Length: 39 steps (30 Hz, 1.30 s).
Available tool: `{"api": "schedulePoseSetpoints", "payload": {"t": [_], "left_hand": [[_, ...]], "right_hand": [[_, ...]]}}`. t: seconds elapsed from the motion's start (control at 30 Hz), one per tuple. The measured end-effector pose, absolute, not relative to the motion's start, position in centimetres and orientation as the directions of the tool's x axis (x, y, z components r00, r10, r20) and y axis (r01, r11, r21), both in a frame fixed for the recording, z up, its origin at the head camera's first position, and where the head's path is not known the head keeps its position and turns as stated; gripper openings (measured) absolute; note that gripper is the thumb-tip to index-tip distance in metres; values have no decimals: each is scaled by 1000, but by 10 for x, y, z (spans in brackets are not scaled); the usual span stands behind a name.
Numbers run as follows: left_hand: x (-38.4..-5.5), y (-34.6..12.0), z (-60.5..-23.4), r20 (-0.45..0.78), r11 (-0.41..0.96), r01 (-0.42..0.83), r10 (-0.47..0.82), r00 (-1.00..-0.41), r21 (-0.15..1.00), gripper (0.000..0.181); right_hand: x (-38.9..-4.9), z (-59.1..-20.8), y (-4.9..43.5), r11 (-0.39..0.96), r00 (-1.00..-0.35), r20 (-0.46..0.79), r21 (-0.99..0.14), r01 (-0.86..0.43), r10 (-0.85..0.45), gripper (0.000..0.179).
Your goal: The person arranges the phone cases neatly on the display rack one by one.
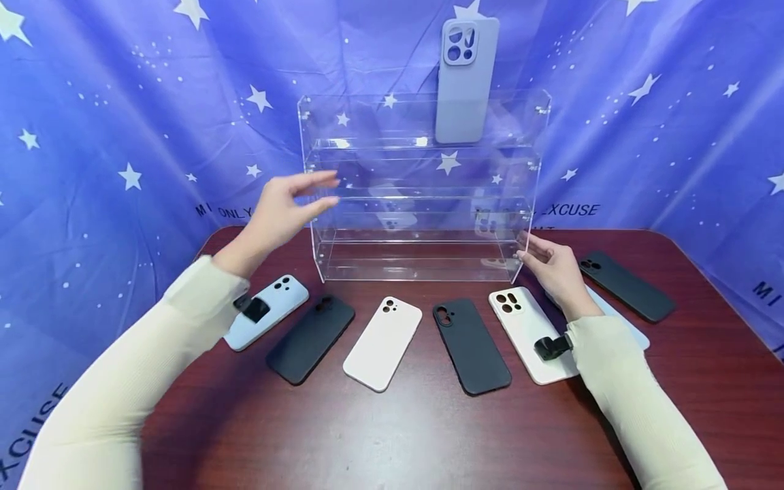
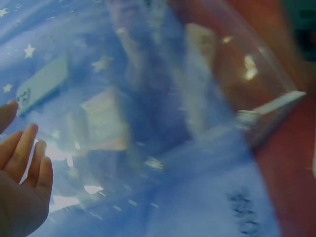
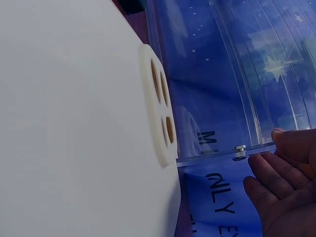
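Observation:
A transparent acrylic display rack [image 1: 419,269] with several stepped shelves stands at the back of the table. One greyish-blue phone case [image 1: 468,102] leans upright on its top shelf, right of the middle. My left hand [image 1: 278,207] is raised by the rack's left side, thumb and fingers spread apart with nothing between them. Down at the lower right, my right hand [image 1: 556,272] pinches the edge of the rack's side panel, thumb on the inner side and fingers outside. Close to the right wrist lies a cream phone case [image 3: 89,123], with camera cutouts.
Along the table front lie a light blue case [image 1: 288,299], a black case [image 1: 312,340], a white case [image 1: 382,344] and another black case [image 1: 471,347]. A dark case [image 1: 627,286] and a partly hidden pale case [image 1: 625,323] lie right. A starry blue curtain [image 1: 367,54] hangs behind.

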<state>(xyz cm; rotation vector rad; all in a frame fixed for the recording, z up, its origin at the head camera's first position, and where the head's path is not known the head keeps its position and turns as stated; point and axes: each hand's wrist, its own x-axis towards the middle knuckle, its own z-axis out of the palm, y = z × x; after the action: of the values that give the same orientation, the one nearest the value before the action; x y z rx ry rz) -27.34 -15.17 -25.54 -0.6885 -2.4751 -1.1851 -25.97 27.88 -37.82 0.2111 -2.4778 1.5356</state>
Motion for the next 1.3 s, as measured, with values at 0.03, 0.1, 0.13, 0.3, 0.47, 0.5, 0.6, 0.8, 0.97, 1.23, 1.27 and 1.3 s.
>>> {"api": "schedulePoseSetpoints", "payload": {"t": [0.03, 0.1, 0.13, 0.3, 0.47, 0.5, 0.6, 0.8, 0.97, 1.23, 1.27, 1.3], "left_hand": [[-268, -160, -262, 447, 545, 532, 294, -845, 648, 43], [-260, -175, -277, 410, 544, 506, 298, -862, 669, 44], [-257, -182, -285, 397, 530, 493, 293, -870, 690, 44], [-243, -209, -325, 328, 452, 395, 223, -918, 800, 43], [-235, -232, -356, 193, 397, 235, 145, -971, 887, 47], [-234, -237, -360, 152, 385, 194, 137, -979, 902, 49], [-234, -249, -371, 46, 387, 98, 141, -989, 917, 55], [-236, -264, -388, -74, 469, 8, 157, -985, 883, 62], [-237, -267, -397, -105, 496, 1, 186, -977, 868, 64], [-239, -267, -401, -96, 551, 44, 223, -970, 834, 72], [-239, -266, -402, -89, 560, 54, 224, -970, 827, 73], [-239, -266, -402, -83, 571, 63, 227, -970, 819, 75]], "right_hand": [[-260, -378, 279, 440, -966, 259, -866, -237, -10, 46], [-260, -378, 278, 438, -967, 255, -867, -236, -15, 46], [-260, -377, 278, 441, -968, 252, -867, -233, -16, 47], [-258, -375, 278, 456, -968, 249, -860, -228, -15, 46], [-258, -375, 280, 455, -972, 234, -864, -217, -20, 47], [-258, -374, 280, 460, -973, 231, -862, -214, -19, 47], [-259, -373, 281, 472, -975, 221, -859, -198, -7, 47], [-260, -374, 280, 464, -974, 226, -861, -207, -15, 47], [-260, -375, 279, 459, -971, 238, -861, -220, -19, 47], [-259, -375, 280, 457, -972, 233, -863, -217, -21, 48], [-259, -375, 280, 456, -973, 230, -864, -214, -20, 48], [-259, -375, 280, 457, -973, 229, -864, -212, -20, 48]]}}
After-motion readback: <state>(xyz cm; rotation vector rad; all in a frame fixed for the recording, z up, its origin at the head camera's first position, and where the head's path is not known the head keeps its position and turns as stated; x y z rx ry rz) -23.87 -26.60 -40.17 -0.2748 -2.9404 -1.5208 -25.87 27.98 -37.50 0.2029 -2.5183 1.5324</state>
